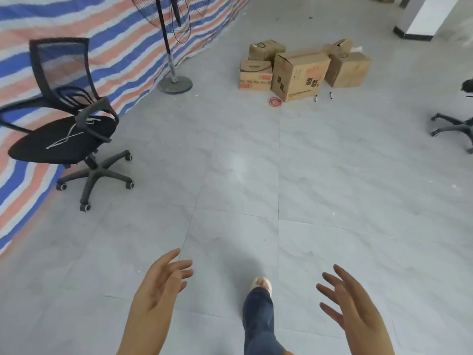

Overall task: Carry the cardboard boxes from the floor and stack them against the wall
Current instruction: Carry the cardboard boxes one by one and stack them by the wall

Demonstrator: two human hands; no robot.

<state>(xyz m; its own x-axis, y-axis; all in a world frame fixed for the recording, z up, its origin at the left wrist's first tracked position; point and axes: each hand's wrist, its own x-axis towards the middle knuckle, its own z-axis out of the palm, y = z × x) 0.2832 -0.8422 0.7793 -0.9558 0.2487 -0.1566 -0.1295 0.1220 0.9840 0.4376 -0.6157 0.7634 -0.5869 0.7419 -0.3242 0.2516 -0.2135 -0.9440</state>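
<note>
Empty-handed, you face the brown cardboard boxes (302,67) clustered on the far grey tiled floor (332,175).

Your left hand (158,290) and right hand (350,306) hang near you with palms turned inward and fingers loosely spread, each grip released and holding nothing, likely readied for the sides of a box. One denim-clad leg (258,319) steps between them. The large printed box (299,74) sits nearest you, with smaller ones touching behind it. The black mesh office chair (69,119) and the grey-based pedestal fan (174,78) stand left, by the striped tarpaulin (115,34).
</note>
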